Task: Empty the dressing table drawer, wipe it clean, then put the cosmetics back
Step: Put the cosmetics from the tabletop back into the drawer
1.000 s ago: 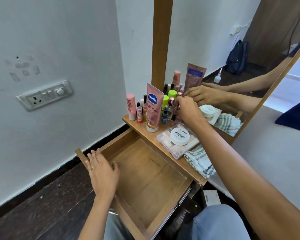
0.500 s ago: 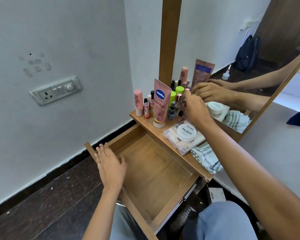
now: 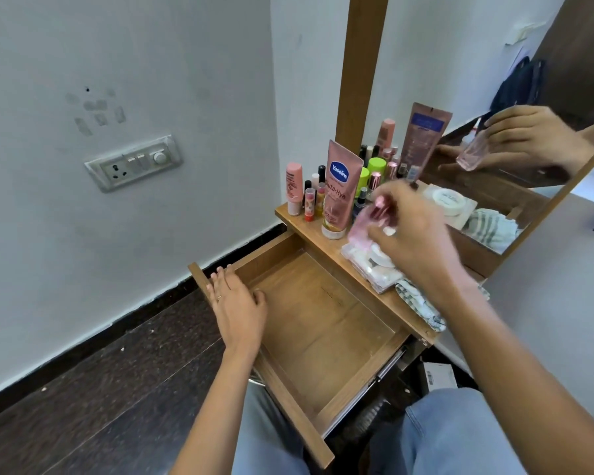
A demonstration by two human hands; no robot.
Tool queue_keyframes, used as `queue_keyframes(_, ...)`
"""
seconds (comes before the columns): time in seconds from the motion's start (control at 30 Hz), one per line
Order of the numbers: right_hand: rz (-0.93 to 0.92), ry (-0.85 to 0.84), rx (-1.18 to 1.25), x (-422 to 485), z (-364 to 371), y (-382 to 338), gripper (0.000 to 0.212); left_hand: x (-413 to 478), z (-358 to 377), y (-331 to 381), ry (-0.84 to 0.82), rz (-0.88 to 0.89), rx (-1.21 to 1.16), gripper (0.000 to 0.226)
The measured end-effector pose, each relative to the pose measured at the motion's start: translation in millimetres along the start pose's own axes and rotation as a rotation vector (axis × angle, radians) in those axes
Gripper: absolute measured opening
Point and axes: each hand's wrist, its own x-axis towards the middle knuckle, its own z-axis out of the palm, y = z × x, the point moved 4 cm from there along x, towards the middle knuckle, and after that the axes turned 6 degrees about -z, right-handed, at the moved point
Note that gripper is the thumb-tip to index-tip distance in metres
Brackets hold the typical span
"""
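- While the right hand (image 3: 412, 234) was reaching among the small bottles (image 3: 374, 181) at the back of the worktop (image 3: 309, 231) half a second ago, in the head view it has now come away from them and pinches a pink bottle (image 3: 360, 228) between thumb and fingers.
- This bottle is blurred by motion. It hangs in the air above the pack of cotton pads (image 3: 378, 269), near the front edge of the worktop and not yet over the drawer (image 3: 323, 323).
- In the mirror (image 3: 494, 80) the same bottle shows more clearly as clear glass with a pink tint.
- The left hand (image 3: 237, 303) has stayed where it was: fingers straight and together on the far left corner of the drawer front, thumb just inside the rim.
- The drawer is pulled out and nothing lies in it, so I judge that emptying and wiping are done and this bottle is the first thing going back.
- Room for moving: the drawer floor is open from above, and the way from the worktop edge down into it is free. The tall pink tube (image 3: 342, 190) stands just beside the bottle, on its left, so a sideways swing could knock it over.
- A striped cloth (image 3: 422, 310) hangs over the worktop edge under the right forearm, and the sleeveless arm could drag it.
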Motion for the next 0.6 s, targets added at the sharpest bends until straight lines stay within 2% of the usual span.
queue_keyframes(0.1, 0.058, -0.175, 0.003, -29, 52, 0, 0.017, 0, 0, -1, 0.009, -0.003, -0.009, 0.064)
queue_keyframes(0.3, 0.061, -0.294, -0.277, -72, 137, 32, 0.022, -1, -1, -3, 0.01, 0.007, -0.016, 0.062)
queue_keyframes(0.47, 0.178, -0.341, -0.405, -84, 159, 59, 0.045, -1, -1, -4, 0.0, 0.002, -0.028, 0.062)
queue_keyframes(0.6, 0.223, -0.346, -0.473, -83, 155, 68, 0.038, -1, 0, -4, 0.007, 0.003, -0.039, 0.062)
